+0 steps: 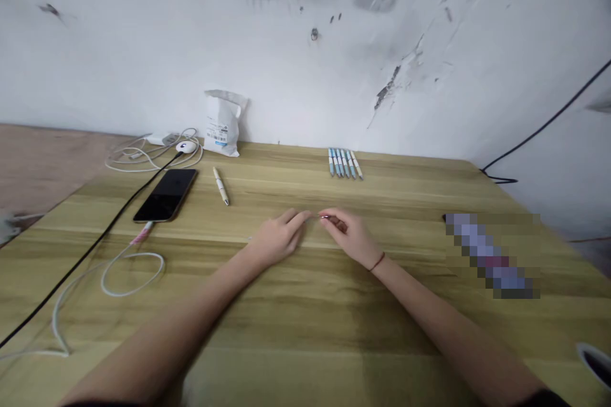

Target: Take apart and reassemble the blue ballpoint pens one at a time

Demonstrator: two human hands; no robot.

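Near the middle of the table, my left hand [281,235] is closed, its fingers bent together and the index fingertip reaching toward the right hand. Whatever it holds, if anything, is hidden. My right hand [352,232] is closed in a pinch on a small, thin, shiny dark piece [324,217], too small to name. The fingertips of both hands nearly meet there. A tiny pale bit [249,239] lies beside my left wrist. Beyond the hands, several blue-and-white pens [344,164] lie side by side, the rightmost with a beige barrel. A single white pen [220,186] lies apart on the left.
A black phone [167,195] with a white cable [114,267] plugged in lies left. Behind it are a charger [162,138] and a coiled cable. A white packet [223,124] stands against the wall. A blurred-out object [489,257] lies right; a dark-filled round rim [594,362] shows lower right.
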